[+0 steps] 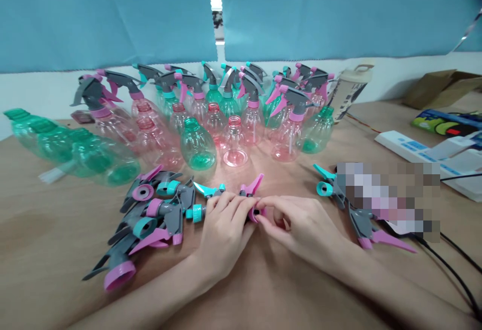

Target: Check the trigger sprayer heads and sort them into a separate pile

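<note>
Near the table's front, my left hand (225, 229) is curled over a grey and pink spray trigger head (253, 185), covering most of its body. My right hand (301, 222) pinches with thumb and forefinger at the head's pink collar, whose dark opening faces me. Whether a small part sits between those fingertips is hidden. Just left of my left hand lies a spray head with a turquoise collar (195, 213). Beyond it is a loose heap of grey spray heads with pink and turquoise collars, among them one with a pink collar (119, 276) facing down.
Open green (198, 144) and pink bottles (235, 141) stand behind my hands, with several capped spray bottles (288, 134) farther back. Two spray heads (363, 224) lie right, beside a blurred-out patch. A white power strip (417, 154), cables and a tumbler (348, 89) are there too.
</note>
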Demonstrator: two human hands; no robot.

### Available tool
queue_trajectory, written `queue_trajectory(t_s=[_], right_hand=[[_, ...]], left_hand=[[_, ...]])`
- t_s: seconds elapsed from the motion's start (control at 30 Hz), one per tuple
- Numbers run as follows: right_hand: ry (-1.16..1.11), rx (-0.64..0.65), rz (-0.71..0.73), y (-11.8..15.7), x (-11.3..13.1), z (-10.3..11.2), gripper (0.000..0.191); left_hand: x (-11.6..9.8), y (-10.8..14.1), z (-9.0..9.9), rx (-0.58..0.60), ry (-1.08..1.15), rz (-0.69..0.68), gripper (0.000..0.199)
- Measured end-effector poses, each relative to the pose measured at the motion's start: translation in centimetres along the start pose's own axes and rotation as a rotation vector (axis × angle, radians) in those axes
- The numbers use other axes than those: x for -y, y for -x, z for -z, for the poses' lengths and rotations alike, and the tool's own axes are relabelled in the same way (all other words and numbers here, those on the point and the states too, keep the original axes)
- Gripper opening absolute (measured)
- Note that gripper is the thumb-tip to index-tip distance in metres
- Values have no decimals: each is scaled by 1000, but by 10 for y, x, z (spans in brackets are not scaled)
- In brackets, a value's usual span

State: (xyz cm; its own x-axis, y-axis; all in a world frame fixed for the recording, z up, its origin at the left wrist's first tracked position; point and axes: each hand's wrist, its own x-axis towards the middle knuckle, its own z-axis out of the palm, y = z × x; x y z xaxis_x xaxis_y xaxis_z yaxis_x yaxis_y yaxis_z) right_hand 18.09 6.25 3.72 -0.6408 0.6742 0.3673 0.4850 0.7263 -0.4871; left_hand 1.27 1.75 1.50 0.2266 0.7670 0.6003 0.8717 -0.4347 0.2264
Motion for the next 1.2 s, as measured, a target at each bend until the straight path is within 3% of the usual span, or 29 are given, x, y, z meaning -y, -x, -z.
queue_trajectory(t_s=[0.2,0.47,0.57,0.67,0.83,0.93,1.07,1.2], right_hand=[[-18,27,-173,6,16,-2,16],[-372,45,-487,6,34,-5,14],[-379,-69,-432,14,40,-13,17],[-272,-187,-274,21,41,-19,19],[-81,-87,-34,24,29,-12,20],[65,-106,68,31,23,-6,21],[149,-207,14,43,29,-6,21],[-66,-234,-173,42,41,-11,19]], left_hand=[[6,1,0,-104,-86,-37,11],[3,4,4,-191,-115,-129,14],[2,8,4,-188,-64,-144,11],[2,13,5,-151,-4,-126,10],[1,17,8,-85,61,-122,7],[-2,16,9,-64,68,-150,10],[-5,15,10,-80,60,-185,14],[-5,16,10,-116,56,-188,13]])
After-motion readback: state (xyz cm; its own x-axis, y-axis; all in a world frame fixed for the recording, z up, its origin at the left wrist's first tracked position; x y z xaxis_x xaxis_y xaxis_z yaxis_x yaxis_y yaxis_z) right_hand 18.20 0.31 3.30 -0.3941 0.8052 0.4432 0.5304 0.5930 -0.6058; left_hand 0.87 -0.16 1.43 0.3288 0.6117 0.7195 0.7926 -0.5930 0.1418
